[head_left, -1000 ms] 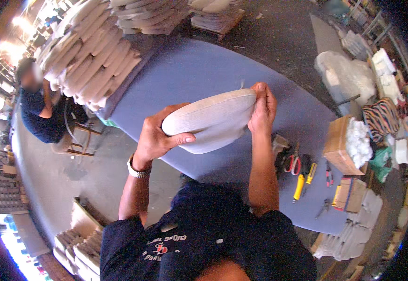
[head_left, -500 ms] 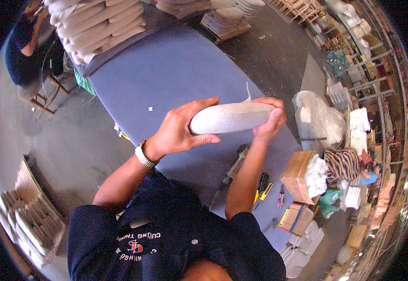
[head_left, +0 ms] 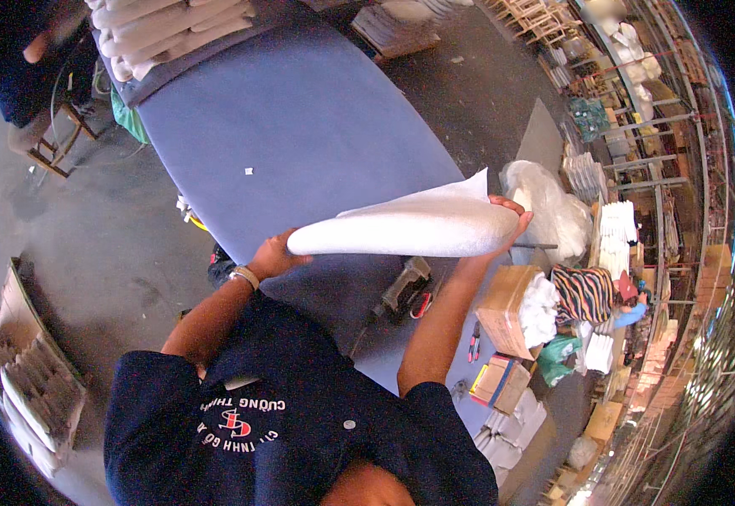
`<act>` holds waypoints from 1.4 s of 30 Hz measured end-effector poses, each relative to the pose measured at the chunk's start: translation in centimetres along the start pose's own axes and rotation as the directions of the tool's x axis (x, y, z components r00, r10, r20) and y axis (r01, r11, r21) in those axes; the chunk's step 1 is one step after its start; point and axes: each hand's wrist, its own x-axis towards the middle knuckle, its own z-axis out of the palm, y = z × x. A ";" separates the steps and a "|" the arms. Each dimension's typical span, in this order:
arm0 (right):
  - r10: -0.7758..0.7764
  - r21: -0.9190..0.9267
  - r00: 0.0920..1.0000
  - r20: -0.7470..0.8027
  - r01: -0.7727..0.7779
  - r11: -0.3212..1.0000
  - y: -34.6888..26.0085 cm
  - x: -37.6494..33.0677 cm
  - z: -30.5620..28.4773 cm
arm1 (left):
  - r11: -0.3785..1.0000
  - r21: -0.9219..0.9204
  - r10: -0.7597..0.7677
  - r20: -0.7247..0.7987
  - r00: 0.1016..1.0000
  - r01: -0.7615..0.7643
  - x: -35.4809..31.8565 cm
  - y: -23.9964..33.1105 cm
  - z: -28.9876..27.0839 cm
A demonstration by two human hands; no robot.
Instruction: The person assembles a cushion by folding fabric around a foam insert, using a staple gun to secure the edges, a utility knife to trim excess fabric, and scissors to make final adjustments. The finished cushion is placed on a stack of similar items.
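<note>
I hold a white padded cushion piece flat in the air above the near end of a long blue-covered table. My left hand grips its left end from below. My right hand clasps its right end, fingers curled over the edge. A loose corner of white fabric sticks up near my right hand.
A staple gun with hose and red pliers lie on the table below the cushion. A cardboard box of white stuffing stands at right. White cushions are stacked at the table's far end. A seated person is at far left.
The cushion has been lifted and turned flatter, stretching wider between my hands. My view has swung, so the table now runs further up the picture.
</note>
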 end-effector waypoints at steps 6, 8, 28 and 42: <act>-0.018 -0.069 0.994 -0.108 0.011 0.998 -0.5 -0.8 -2.9 | 0.996 -0.084 0.003 0.019 1.000 -0.002 2.2 -1.6 -0.5; 0.033 -0.076 0.974 -0.226 -0.052 0.996 -1.6 -1.5 -3.2 | 0.991 -0.132 0.003 0.038 0.999 0.002 2.9 -0.8 -1.6; 0.398 -0.987 0.904 -0.158 -0.157 -0.036 13.6 1.5 4.2 | 0.973 -0.034 -0.190 0.445 0.875 0.229 2.9 -3.5 -7.6; 0.516 -0.794 0.855 -0.044 -0.343 0.502 21.1 -1.2 10.0 | 0.988 -0.003 0.153 0.022 0.988 -0.153 20.9 13.7 -10.4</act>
